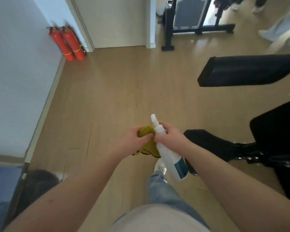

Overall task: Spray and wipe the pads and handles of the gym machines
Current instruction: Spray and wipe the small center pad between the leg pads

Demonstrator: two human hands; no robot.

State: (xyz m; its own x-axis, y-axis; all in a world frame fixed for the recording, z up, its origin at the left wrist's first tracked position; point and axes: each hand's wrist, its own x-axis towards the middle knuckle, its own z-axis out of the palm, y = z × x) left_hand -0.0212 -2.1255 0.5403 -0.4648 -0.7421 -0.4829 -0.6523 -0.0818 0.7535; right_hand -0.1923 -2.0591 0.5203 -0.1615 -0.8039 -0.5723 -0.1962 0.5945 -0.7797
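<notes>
Bottle (172,157) is mid-frame, held over the floor (115,91) in front of the person's body. Its long axis runs diagonally: nozzle up-left and away from the person, base down-right by the right forearm. The nozzle tip faces the top of the frame. It has a white plastic body, a white trigger head and a teal label block near the base; the label text is too blurred to read. Right hand (170,137) wraps the neck just under the trigger head, fingers curled round it. Left hand (136,137) is right beside it, knuckles touching, fingers bunched on the cloth (148,147). The cloth is olive-yellow and crumpled, its dark-edged hem hanging below both hands and behind the bottle. Both forearms are bare. Below them are jeans (161,186) and a white shoe (159,165), which sits just beside the bottle's body in frame. The floor is light wood plank. To the right is a long black pad (246,71), raised off the floor, long axis roughly left-right, with a yellow-green bit at its far right end. Lower right is a black padded part, probably a seat (211,142), blurry, with chromed hardware next to it. At the top a black frame (197,31) stands on the floor. On the left is a white wall (15,64), with two red extinguishers (69,42) side by side against it near the corner. Other people's legs (278,29) show upper right.
</notes>
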